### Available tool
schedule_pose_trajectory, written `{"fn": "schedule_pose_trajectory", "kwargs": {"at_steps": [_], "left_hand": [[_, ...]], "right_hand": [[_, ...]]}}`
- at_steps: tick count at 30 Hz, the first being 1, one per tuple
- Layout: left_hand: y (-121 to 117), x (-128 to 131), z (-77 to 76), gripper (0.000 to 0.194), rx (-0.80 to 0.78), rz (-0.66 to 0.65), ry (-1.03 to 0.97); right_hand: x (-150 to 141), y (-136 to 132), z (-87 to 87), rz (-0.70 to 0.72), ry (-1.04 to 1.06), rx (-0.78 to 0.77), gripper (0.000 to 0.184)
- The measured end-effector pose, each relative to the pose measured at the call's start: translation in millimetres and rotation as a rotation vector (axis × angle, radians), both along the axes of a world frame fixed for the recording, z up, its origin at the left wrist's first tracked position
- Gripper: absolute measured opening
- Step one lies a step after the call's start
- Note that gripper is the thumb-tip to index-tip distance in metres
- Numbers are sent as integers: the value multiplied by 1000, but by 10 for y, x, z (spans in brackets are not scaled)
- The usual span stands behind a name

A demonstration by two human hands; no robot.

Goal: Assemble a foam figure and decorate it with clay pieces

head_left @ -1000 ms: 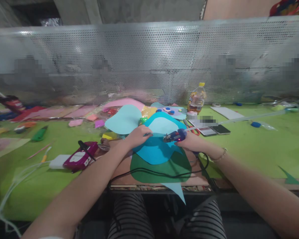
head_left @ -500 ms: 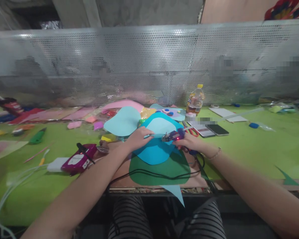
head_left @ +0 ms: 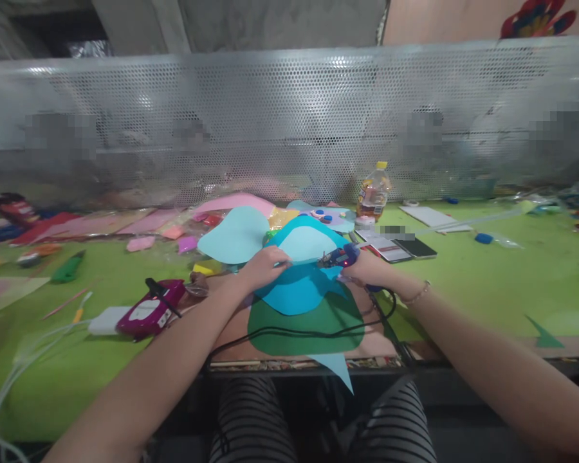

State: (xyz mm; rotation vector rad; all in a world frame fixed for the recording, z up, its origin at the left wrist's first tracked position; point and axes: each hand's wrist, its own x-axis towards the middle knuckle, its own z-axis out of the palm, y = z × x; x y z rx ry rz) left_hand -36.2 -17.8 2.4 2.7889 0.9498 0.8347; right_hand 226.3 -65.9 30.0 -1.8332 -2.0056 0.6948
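We have a bright blue, rounded paper cutout (head_left: 292, 297) on the worktop (head_left: 463, 292), midway between our hands, with a pale blue curved paper panel (head_left: 303, 243) on its upper part. Our right hand (head_left: 367, 268) is clamped around a dark blue glue gun (head_left: 343, 254) with a small red light; its nozzle points left over the paper, and a long translucent rod (head_left: 444, 227) runs out behind it. Our left hand (head_left: 264, 267) sits at the left edge of the paper, thumb and fingers close together — whether they pinch it, we cannot tell. The two hands stay apart, with the paper and nozzle between them.

Below the cutout we see a dark green rounded paper (head_left: 280, 345), crossed by a black cable (head_left: 270, 330). A pale blue teardrop-shaped paper (head_left: 234, 235) lies beyond our left hand. Farther left is a glossy purple box-shaped device (head_left: 160, 302); on the right, a black phone (head_left: 419, 247) lies near a clear yellow-capped bottle (head_left: 374, 194). A perforated metal screen (head_left: 270, 116) stands behind everything.
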Motion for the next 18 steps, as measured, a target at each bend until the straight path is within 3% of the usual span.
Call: {"fn": "schedule_pose_trajectory", "kwargs": {"at_steps": [5, 8, 13, 18], "left_hand": [[11, 4, -14, 23, -43, 40, -44], [8, -4, -10, 25, -85, 55, -44], [3, -14, -6, 25, -114, 55, 3], [-35, -15, 10, 23, -123, -55, 90]], "right_hand": [[5, 53, -58, -56, -56, 47, 5], [37, 91, -93, -68, -19, 134, 9], [132, 120, -53, -48, 62, 113, 12], [197, 125, 35, -103, 139, 171, 16]]}}
